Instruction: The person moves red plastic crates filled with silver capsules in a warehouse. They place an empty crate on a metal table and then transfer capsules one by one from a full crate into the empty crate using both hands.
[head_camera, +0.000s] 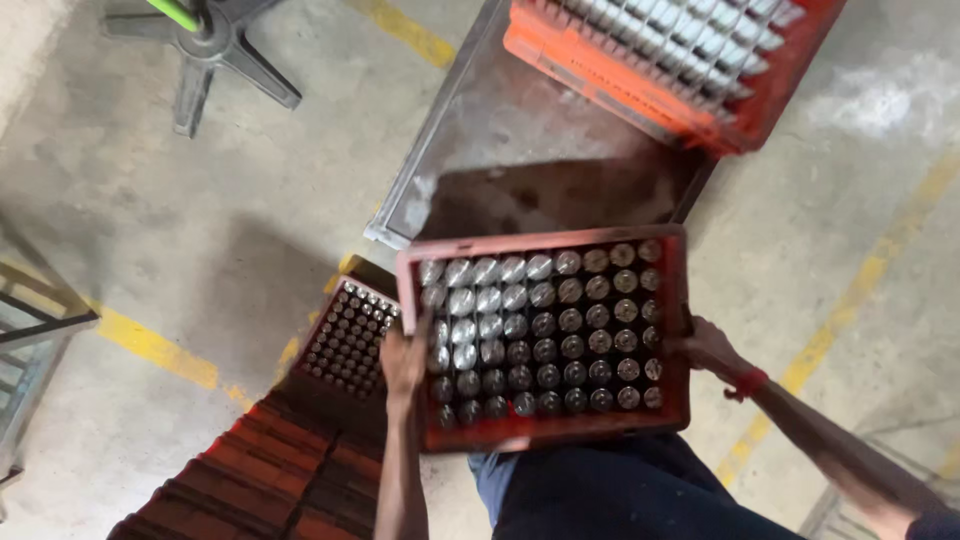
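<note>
I hold a red plastic crate (548, 432) in front of my waist. It is packed with several rows of upright round metal parts with shiny ends. My left hand (404, 362) grips the crate's left wall. At the right wall my right hand (708, 347) grips too, with a red band on that wrist. The crate hangs just short of the near edge of a dark metal table (500, 130).
A second orange-red crate (600, 65) full of pale parts sits at the table's far end. Below left, a stack of red crates (280, 470) holds another tray of dark parts (350, 335). A chair base (205, 50) stands at top left. Yellow lines cross the concrete floor.
</note>
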